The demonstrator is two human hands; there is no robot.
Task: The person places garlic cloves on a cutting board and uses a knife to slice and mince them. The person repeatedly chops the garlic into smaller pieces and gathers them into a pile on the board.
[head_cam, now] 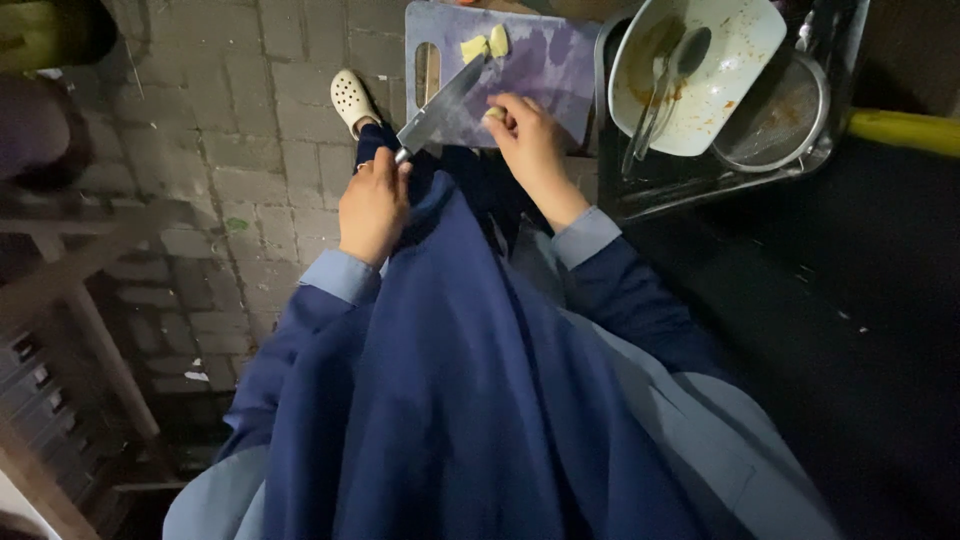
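Your left hand (372, 207) grips the kitchen knife (440, 103), blade toward one o'clock over the purple cutting board (550, 60). Your right hand (528, 140) pinches a pale piece, possibly ginger (493, 114), at the board's near edge. Curl those fingertips clear of the edge.

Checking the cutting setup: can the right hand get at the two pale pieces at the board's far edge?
Probably yes. The right hand rests on the cutting board; only bare board separates it from the pale pieces, beside the knife.
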